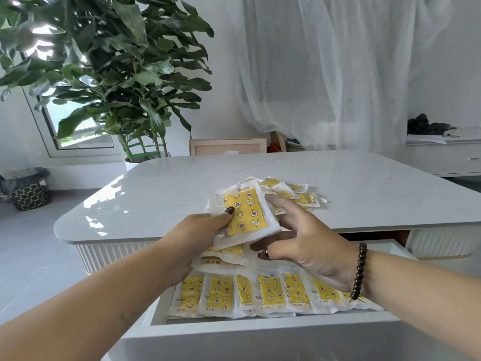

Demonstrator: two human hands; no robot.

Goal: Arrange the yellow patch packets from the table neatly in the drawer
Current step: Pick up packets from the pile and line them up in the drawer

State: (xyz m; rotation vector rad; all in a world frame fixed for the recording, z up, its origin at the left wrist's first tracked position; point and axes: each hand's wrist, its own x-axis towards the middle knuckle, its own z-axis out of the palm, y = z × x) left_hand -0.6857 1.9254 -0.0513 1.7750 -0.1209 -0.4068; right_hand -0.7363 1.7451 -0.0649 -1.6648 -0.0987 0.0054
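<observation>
Currently left hand (pixel 205 230) is gripping a loose stack of packets (pixel 246 217) above the drawer (pixel 260 325); right hand (pixel 307 243) is steadying it with relaxed fingers. Slick wrappers risk fanning out, disturbing the laid row (pixel 260 293).

White walls (pixel 226 74), grey tiled floor (pixel 28 246). Big leafy potted plant (pixel 104 63) at back left, in front of a tilted window (pixel 78 126) letting in daylight. Sheer white curtain (pixel 338 69) across back right. White glossy table (pixel 182 183) with rounded corners and ribbed sides. Pale wooden frame (pixel 227 146) leaning behind it. White sideboard (pixel 442 155) at far right, dark bundle (pixel 424 124) on top. Patterned basket (pixel 30 195) on floor at left.
</observation>
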